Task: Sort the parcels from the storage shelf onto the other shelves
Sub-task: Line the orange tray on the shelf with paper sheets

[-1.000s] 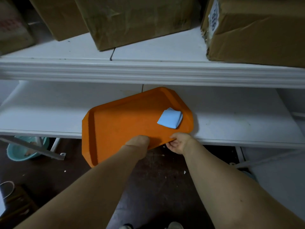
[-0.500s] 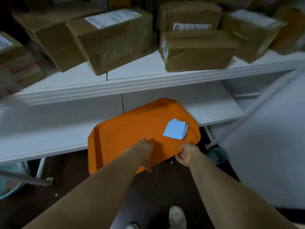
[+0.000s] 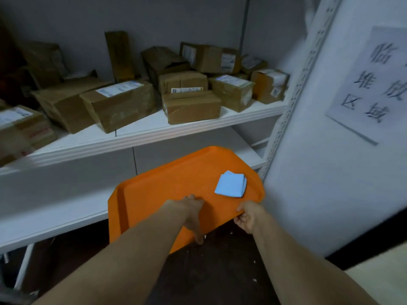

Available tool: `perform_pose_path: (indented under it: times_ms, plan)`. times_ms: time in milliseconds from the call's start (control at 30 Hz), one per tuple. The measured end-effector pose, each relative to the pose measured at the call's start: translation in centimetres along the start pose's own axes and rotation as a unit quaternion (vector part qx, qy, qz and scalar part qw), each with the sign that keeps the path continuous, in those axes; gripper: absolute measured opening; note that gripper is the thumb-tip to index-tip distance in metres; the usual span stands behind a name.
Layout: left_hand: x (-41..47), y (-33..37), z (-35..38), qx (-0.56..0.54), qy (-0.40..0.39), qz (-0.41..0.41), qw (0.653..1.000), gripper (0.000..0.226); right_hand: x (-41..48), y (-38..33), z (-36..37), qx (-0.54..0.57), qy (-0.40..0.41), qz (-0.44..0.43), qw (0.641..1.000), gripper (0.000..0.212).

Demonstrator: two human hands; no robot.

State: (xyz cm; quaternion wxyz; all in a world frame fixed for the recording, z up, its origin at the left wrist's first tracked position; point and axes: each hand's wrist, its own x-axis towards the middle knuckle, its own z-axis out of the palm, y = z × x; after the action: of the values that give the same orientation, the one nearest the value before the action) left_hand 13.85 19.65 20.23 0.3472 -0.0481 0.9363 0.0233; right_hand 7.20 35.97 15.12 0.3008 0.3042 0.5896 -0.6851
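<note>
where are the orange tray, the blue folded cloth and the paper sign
orange tray (image 3: 154,194), head view, bare floor left of centre
blue folded cloth (image 3: 231,184), head view, middle of its top
paper sign (image 3: 374,84), head view, middle of the sheet

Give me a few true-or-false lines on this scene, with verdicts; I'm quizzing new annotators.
1. The left hand and right hand both hold the tray. True.
2. The cloth lies at the tray's left end. False: it lies at the right end, near the right hand.
3. Boxes sit on the upper shelf. True.
4. A box rides on the tray. False: only the cloth does.
5. A sign hangs at right. True.
</note>
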Motion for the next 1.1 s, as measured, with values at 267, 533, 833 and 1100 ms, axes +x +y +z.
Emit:
perform_pose_path:
  times_ms: [267, 533, 833, 1100]
  plan:
    - [-7.2, 8.2, -1.7, 0.066, 0.046, 0.006, 0.997, 0.125, -7.7, -1.6, -7.0, 0.033, -0.032, -0.063, 0.997, 0.033]
    - [-14.1, 11.7, -6.1, 0.116, 0.110, -0.007, 0.987, 0.105, -14.0, -4.2, -9.1, 0.057, -0.084, -0.111, 0.989, 0.015]
    - [-18.8, 6.9, -11.5, 0.116, 0.174, -0.040, 0.977, 0.086, -18.2, -8.1, -1.8, 0.079, -0.160, -0.146, 0.973, 0.017]
    - [-18.1, -4.3, -15.0, 0.032, 0.232, -0.069, 0.970, 0.064, -16.6, -10.8, 10.7, 0.079, -0.183, -0.154, 0.968, 0.040]
